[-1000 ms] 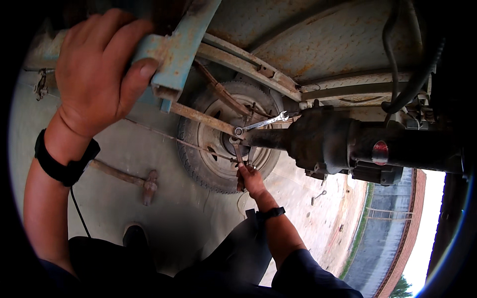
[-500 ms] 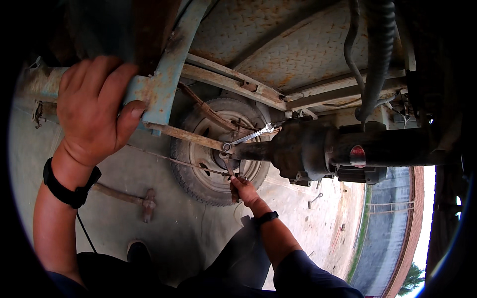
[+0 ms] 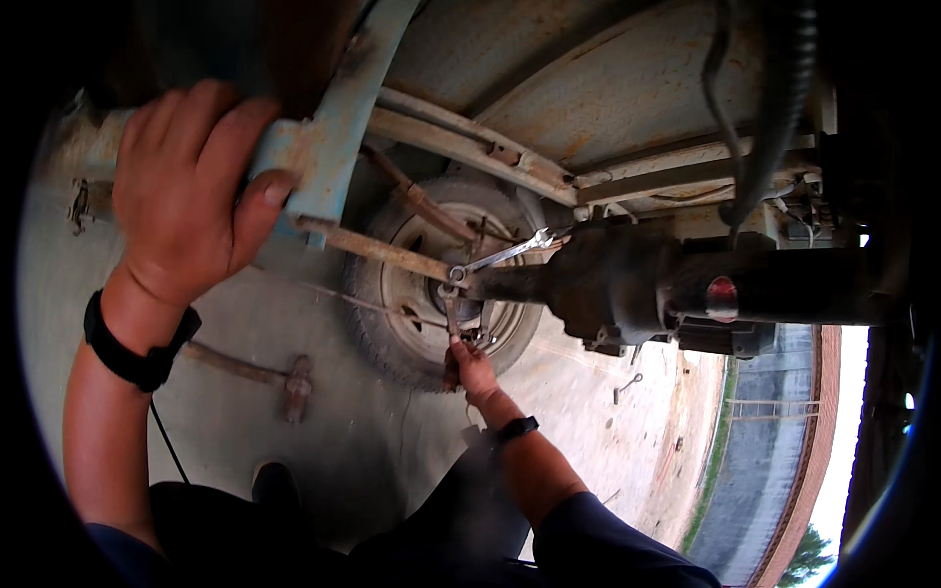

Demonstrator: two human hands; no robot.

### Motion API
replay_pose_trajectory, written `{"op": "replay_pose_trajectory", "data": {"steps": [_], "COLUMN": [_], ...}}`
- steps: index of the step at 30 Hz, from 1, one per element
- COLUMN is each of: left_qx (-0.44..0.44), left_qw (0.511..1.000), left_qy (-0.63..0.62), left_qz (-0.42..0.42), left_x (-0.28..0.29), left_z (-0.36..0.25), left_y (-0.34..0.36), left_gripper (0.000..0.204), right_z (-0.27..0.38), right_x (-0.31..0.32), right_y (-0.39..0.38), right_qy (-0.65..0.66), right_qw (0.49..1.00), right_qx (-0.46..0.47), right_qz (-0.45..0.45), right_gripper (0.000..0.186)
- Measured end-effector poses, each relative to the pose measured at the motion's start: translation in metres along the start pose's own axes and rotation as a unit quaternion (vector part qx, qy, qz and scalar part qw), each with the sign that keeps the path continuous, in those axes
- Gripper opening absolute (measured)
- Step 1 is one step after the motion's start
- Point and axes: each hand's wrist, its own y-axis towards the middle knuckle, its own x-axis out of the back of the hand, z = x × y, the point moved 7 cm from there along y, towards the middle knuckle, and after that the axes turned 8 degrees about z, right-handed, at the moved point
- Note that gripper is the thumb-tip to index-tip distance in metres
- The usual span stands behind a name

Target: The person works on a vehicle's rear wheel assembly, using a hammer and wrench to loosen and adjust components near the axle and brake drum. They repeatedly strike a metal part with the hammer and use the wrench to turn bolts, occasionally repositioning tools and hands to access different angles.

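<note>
While the person lies under the vehicle, the right hand (image 3: 470, 367) is closed around the lower end of a slim steel wrench (image 3: 452, 316), whose upper end sits on a fastener at the hub end of the axle, just at the centre of the wheel. A second wrench (image 3: 505, 255), bright and flat, hangs on the same joint and slants away toward 2 o'clock, with no hand on it. The wheel (image 3: 431, 294) behind shows a dull metal rim inside a coarse, dusty black tyre. From the joint toward 3 o'clock runs the axle housing (image 3: 627, 284), a bulky dark casting, greasy and matte, with a small red round mark on its tube. At 10 o'clock from the wrench, the left hand (image 3: 186, 196) is clamped on a pale blue painted frame member (image 3: 333, 127), fingers wrapped over its chipped, rust-flecked edge; a black band circles that wrist. The two hands are well apart. A rusty rod (image 3: 382, 245) runs from the frame member down to the joint. At 8 o'clock on the grey concrete floor (image 3: 245, 431) lies a hammer (image 3: 265, 367) with a rusted head. Black hoses (image 3: 765, 118) droop at 1 o'clock.
</note>
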Motion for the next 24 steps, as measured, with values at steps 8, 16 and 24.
{"op": "replay_pose_trajectory", "data": {"steps": [8, 16, 24], "left_qx": [-0.035, -0.039, -0.071], "left_qw": [0.999, 0.999, 0.994], "left_qy": [0.030, 0.038, 0.053], "left_qz": [-0.007, -0.006, -0.066], "left_x": [-0.001, -0.003, -0.007], "left_z": [-0.006, -0.007, -0.003], "left_y": [0.000, -0.002, -0.004], "left_gripper": [0.038, 0.037, 0.038], "right_z": [0.003, 0.007, 0.015], "right_x": [0.012, 0.013, 0.010], "right_y": [0.004, 0.006, 0.014], "right_qy": [-0.044, -0.020, -0.034], "right_qw": [0.999, 0.998, 0.998], "right_qx": [0.002, -0.002, -0.006], "right_qz": [0.020, 0.053, 0.043], "right_gripper": [0.043, 0.044, 0.044]}}
